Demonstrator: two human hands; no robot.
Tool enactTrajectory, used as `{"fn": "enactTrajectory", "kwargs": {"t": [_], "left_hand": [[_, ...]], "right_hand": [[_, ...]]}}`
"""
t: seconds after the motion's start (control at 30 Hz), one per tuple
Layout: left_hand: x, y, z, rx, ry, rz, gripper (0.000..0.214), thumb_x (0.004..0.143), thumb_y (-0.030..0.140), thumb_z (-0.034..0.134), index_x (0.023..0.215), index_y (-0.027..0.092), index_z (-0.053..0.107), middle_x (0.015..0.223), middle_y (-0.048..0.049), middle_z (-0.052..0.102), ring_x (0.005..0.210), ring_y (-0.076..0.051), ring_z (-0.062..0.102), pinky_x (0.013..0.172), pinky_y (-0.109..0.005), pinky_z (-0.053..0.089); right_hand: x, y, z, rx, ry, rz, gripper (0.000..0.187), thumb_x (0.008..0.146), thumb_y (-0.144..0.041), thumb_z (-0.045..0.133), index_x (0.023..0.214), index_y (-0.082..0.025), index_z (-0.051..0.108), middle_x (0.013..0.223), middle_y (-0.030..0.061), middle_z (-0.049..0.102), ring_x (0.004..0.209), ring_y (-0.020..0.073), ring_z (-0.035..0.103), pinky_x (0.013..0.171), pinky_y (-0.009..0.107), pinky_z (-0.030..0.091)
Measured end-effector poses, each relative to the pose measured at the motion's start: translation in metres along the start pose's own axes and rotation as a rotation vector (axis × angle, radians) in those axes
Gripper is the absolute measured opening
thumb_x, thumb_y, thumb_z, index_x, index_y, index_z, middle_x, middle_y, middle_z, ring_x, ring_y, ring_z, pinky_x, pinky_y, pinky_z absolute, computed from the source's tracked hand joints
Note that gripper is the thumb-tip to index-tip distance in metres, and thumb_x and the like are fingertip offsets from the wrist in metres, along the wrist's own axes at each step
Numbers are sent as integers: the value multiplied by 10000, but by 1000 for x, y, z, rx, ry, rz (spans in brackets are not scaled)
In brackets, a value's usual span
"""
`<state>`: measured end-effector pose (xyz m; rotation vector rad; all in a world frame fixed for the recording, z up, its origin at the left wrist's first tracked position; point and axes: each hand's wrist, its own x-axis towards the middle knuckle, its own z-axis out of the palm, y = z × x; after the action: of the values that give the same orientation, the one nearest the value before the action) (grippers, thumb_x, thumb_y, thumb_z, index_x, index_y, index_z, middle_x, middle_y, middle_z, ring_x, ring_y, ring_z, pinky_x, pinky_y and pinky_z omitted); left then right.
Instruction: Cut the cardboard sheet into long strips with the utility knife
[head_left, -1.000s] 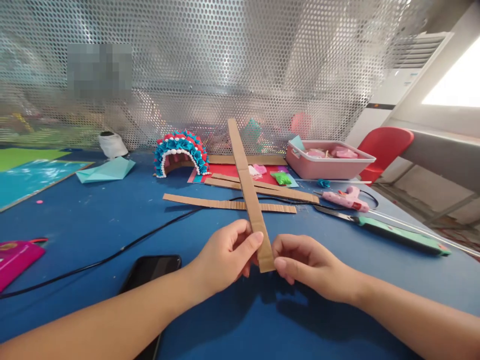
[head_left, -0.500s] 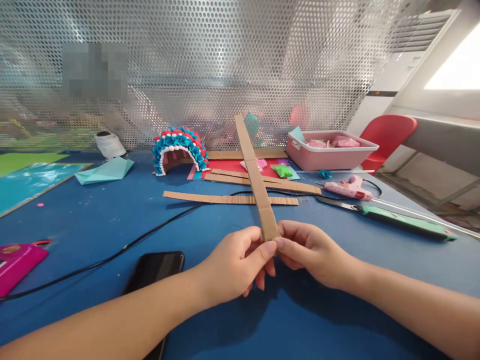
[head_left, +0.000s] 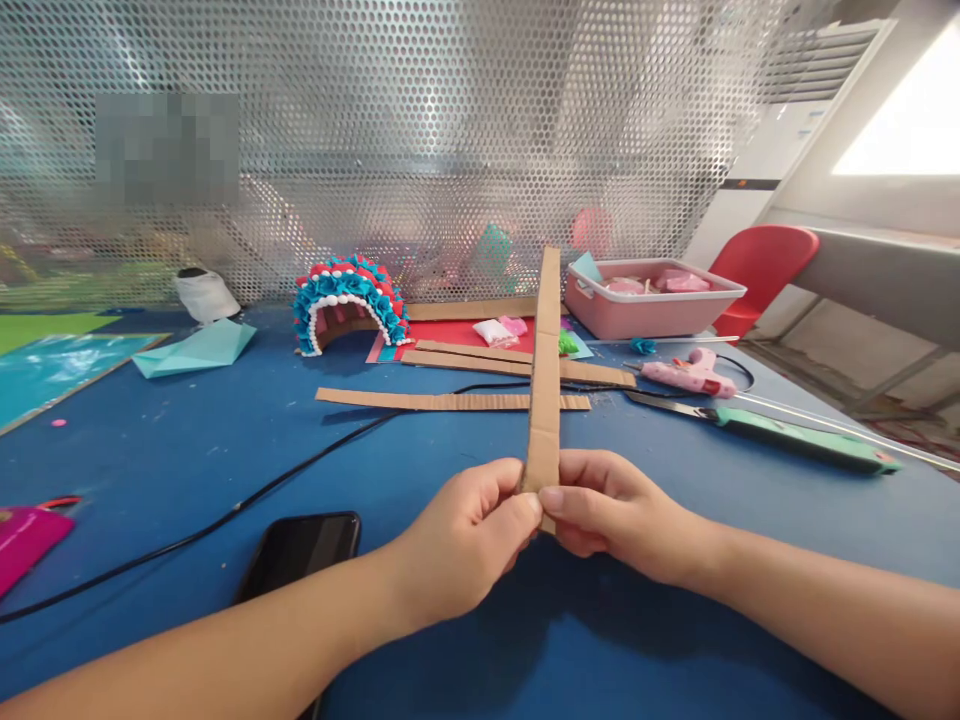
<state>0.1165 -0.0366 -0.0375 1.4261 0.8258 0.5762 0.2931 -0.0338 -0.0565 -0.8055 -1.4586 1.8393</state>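
A long cardboard strip [head_left: 546, 370] stands nearly upright above the table, its crease lines showing across the face. My left hand [head_left: 472, 535] pinches its lower end from the left, thumb on the front. From the other side my right hand [head_left: 626, 510] grips the same end, its thumb close to the left one. Fingers behind the strip are partly hidden. Beyond the hands, a narrower cardboard strip [head_left: 450, 401] lies across the blue table [head_left: 390, 470]. Farther back are more flat cardboard strips [head_left: 472, 362].
A phone [head_left: 300, 550] lies by my left forearm, near a black cable [head_left: 225, 517]. To the right are a green utility knife [head_left: 802, 437] with its blade out, a pink glue gun [head_left: 694, 373] and a pink basket [head_left: 652, 305]. A decorated arch [head_left: 349, 300] stands at the back.
The held cardboard strip has swung from leaning left to nearly vertical, its top moving right. Both hands keep hold of its lower end, and a little of that end now shows below the thumbs.
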Motion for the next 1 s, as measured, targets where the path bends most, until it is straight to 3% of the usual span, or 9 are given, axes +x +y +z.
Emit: {"fn": "enactTrajectory", "kwargs": {"t": [0.23,0.37,0.47,0.57,0.77,1.0], "left_hand": [[1,4,0,-78,-54,-60,162,785,203,382,693,165,510,464,78,340,396,-57,271,379,-187,223],[0,3,0,-7,-89,-51,212,865,291,403,766,158,535,469,76,392,382,-57,340,388,-187,277],[1,2,-2,49,-73,8,276,899,402,416,762,171,479,493,74,428,398,-50,355,403,-182,285],[3,2,-4,87,-64,34,320,904,462,409,755,182,453,468,82,417,389,-51,336,393,-182,264],[5,2,-4,19,52,62,361,850,521,490,711,196,417,442,100,385,383,-47,317,382,-183,246],[6,-2,-4,-107,4,6,328,834,491,524,733,188,450,436,94,396,367,-47,322,369,-178,230]], "right_hand": [[4,0,6,126,76,55,110,697,-257,592,710,-158,546,473,-80,363,420,41,266,429,220,188],[5,2,5,153,178,119,80,599,-240,546,581,-170,512,446,-46,424,386,66,345,409,237,210],[3,2,4,175,148,127,89,565,-232,567,540,-166,513,419,-47,410,376,74,372,406,235,220],[2,1,5,197,103,113,161,604,-256,613,545,-172,488,410,-49,414,377,66,349,416,232,232],[5,3,5,141,195,18,320,753,-410,659,657,-171,469,509,-54,420,455,57,329,446,222,220],[6,5,0,98,48,-9,299,812,-433,625,770,-154,527,523,-75,375,440,39,273,434,211,203]]}}
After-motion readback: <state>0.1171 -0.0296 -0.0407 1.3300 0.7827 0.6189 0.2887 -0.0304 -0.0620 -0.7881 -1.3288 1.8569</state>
